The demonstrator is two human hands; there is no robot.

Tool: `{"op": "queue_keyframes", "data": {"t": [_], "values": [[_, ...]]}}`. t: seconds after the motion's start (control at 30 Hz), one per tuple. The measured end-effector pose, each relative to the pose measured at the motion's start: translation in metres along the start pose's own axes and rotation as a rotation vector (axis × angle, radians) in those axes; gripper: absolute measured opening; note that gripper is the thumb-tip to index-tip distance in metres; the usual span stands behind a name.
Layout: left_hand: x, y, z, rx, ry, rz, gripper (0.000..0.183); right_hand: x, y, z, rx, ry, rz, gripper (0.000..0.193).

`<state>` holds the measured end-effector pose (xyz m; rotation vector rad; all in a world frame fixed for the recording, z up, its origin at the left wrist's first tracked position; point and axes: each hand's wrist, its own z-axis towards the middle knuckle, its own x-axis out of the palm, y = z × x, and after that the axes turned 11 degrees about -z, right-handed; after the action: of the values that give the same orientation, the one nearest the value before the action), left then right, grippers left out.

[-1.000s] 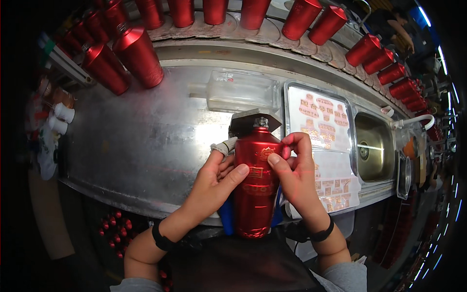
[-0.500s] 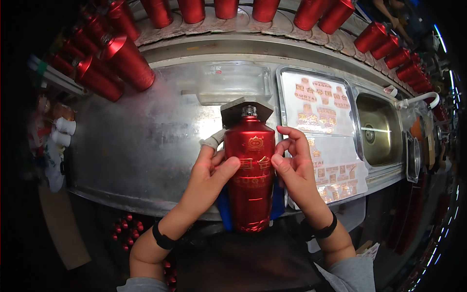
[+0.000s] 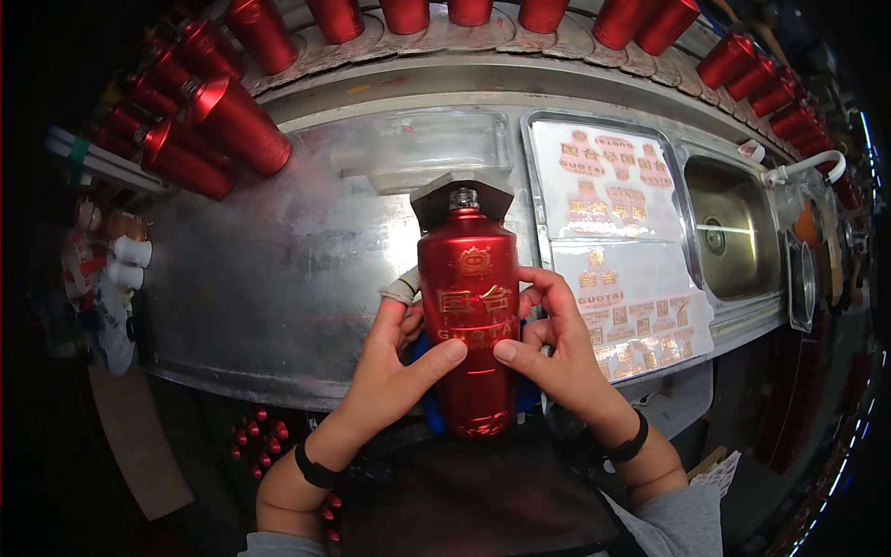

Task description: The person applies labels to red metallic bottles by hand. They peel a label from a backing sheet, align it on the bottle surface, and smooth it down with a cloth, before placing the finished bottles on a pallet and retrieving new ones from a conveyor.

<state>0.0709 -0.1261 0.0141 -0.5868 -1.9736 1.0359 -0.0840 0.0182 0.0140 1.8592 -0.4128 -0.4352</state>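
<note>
The bottle (image 3: 468, 311) lies across the near edge of the bench (image 3: 251, 278), neck pointing away, in front of a dark block (image 3: 433, 204). The left hand (image 3: 394, 362) and right hand (image 3: 561, 357) are both clamped around its sides, thumbs on the front. A moment ago the right hand was looser and the left thumb covered part of the gold lettering (image 3: 473, 303); now both thumbs sit lower, leaving crest (image 3: 474, 261) and lettering uncovered, so I'd judge the hands are steadying it, front facing up. Gold-printed sheets (image 3: 650, 269) lie to the right, then a sink (image 3: 733, 223); more bottles (image 3: 340, 19) line the conveyor (image 3: 436, 42) beyond.
</note>
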Motion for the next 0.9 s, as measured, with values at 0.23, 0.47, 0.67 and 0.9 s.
{"op": "queue_keyframes", "data": {"t": [0.23,0.47,0.67,0.9], "values": [[0.015,-0.004,0.002,0.053,-0.061,0.071,0.078,-0.004,-0.002,0.003,0.006,0.051,0.075,0.078],[0.017,-0.006,0.006,0.011,-0.112,0.035,0.08,-0.001,0.0,0.003,0.01,0.011,-0.026,0.076],[0.014,0.0,0.003,0.056,-0.068,0.058,0.078,-0.002,0.001,0.005,0.047,0.027,0.079,0.069],[0.014,-0.005,0.003,0.034,-0.064,-0.014,0.081,0.005,-0.001,0.01,0.034,0.011,0.025,0.063]]}}
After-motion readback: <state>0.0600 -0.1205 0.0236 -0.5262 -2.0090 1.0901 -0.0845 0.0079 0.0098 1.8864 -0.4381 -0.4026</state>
